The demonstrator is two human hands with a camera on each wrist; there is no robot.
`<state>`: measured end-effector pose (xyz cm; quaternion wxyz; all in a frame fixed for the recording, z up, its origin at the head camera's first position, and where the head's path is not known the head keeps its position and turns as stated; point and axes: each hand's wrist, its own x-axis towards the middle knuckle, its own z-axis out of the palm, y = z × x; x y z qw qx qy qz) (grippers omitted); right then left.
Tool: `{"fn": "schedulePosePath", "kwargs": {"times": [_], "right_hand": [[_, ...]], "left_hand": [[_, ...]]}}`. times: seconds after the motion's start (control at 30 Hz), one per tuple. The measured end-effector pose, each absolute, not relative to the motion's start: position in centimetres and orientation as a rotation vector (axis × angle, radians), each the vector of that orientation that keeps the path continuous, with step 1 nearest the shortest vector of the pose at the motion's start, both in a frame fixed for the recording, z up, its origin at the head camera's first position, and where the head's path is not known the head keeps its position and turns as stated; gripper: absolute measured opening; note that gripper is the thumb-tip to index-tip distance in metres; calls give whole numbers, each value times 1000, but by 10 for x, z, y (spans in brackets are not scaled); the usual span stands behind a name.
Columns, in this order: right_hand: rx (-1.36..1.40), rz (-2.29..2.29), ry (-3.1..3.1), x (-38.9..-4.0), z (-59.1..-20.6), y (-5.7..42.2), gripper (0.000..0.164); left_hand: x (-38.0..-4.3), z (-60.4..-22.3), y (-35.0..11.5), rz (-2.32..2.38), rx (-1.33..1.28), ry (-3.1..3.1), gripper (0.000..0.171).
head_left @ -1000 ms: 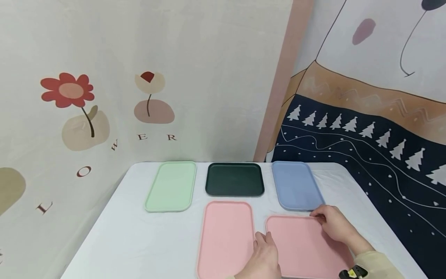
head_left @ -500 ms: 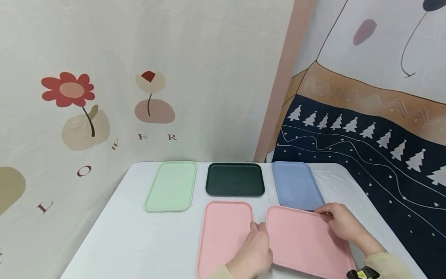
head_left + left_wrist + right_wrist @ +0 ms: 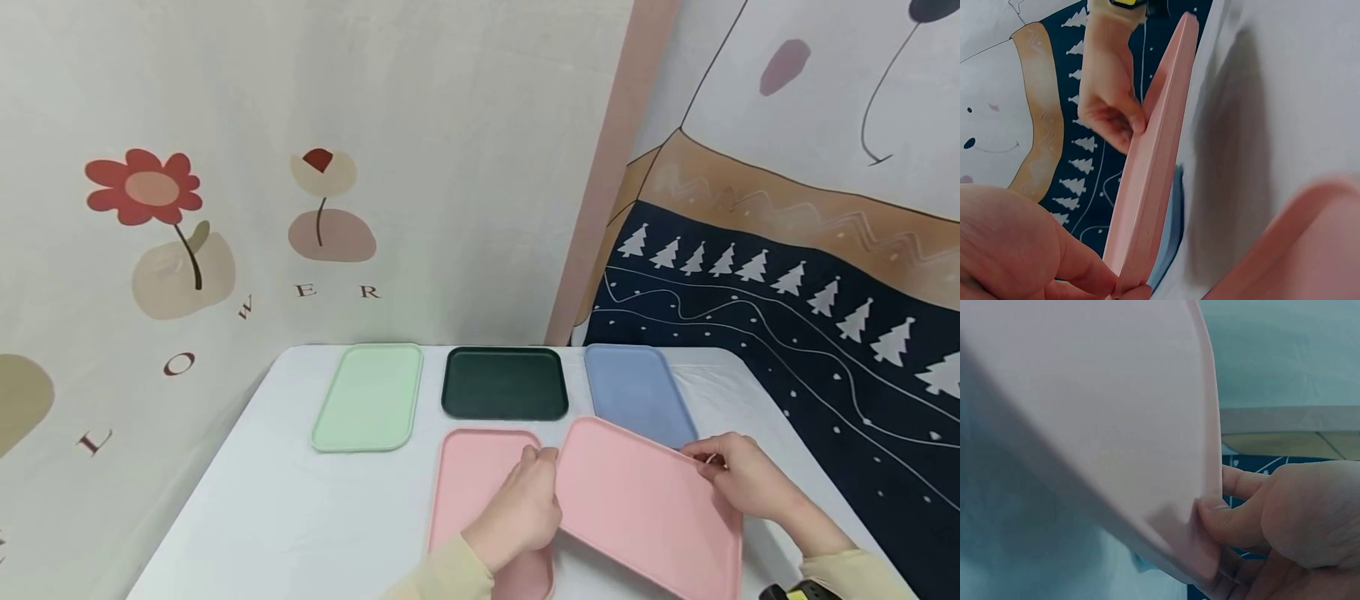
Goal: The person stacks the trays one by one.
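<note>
A pink rectangular tray (image 3: 645, 508) is lifted off the white table and tilted, its shadow showing below it in the left wrist view. My left hand (image 3: 519, 510) pinches its left edge, the fingertips (image 3: 1100, 275) at the rim. On the far right edge my right hand (image 3: 746, 477) grips the rim, thumb on the inner face in the right wrist view. A second pink tray (image 3: 472, 475) lies flat on the table, partly hidden under my left hand and forearm. The held tray overlaps the near part of a blue tray (image 3: 637, 387) in the head view.
Along the back of the white table (image 3: 285, 500) lie a light green tray (image 3: 367, 396) and a dark green tray (image 3: 504, 383), beside the blue one. A printed curtain (image 3: 450, 167) hangs behind the table, with a dark blue tree-patterned cloth (image 3: 750, 308) at the right.
The pink tray in my hands has risen from the table, turned clockwise and shifted slightly left and away from me. My left hand has moved up and left with it; the other trays stay put.
</note>
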<state>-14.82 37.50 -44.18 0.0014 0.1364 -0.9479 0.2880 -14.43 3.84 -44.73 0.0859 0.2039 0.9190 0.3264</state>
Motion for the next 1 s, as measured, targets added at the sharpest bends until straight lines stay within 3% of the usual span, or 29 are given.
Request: {"fn": "schedulePosePath", "kwargs": {"times": [0.5, 0.7, 1.0], "right_hand": [[510, 1278, -3003, -134, -423, 354, 33], [563, 1416, -3026, -127, -421, 343, 37], [396, 1627, -2997, -113, -428, 325, 36]], "left_hand": [[-179, -427, 5, 925, 687, 2712, 61], [-191, -422, -6, 876, 703, 2744, 55], [-200, -423, -21, 1082, 628, 2742, 43]]}}
